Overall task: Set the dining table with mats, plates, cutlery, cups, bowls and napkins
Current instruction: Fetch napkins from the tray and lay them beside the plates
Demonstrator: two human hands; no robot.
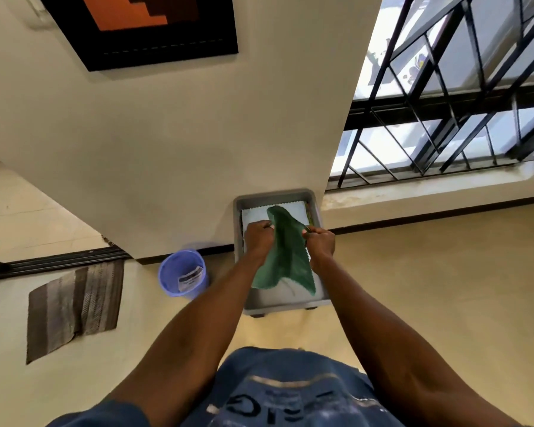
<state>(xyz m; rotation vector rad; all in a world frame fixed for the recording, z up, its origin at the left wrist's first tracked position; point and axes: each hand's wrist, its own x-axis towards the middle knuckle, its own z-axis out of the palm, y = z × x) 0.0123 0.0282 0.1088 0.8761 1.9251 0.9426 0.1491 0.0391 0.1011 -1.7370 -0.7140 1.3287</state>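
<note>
Blue shirt with blurred, seemingly silver and black print.

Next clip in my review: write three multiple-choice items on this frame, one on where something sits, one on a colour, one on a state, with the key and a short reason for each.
1. Where is the blue basket?
A. On the floor, left of the grey bin
B. Inside the grey bin
C. On the window ledge

2. What colour is the cloth held over the bin?
A. Red
B. Green
C. Yellow

3. How is the cloth held?
A. It lies untouched in the bin
B. One hand alone lifts it
C. The left hand and right hand each grip an edge

Key:
1 A, the basket stands on the floor by the wall, apart from the bin's left side.
2 B, the cloth is dark green against the white cloth under it.
3 C, both hands have fingers curled on the cloth's upper edges, and it hangs between them.
</note>
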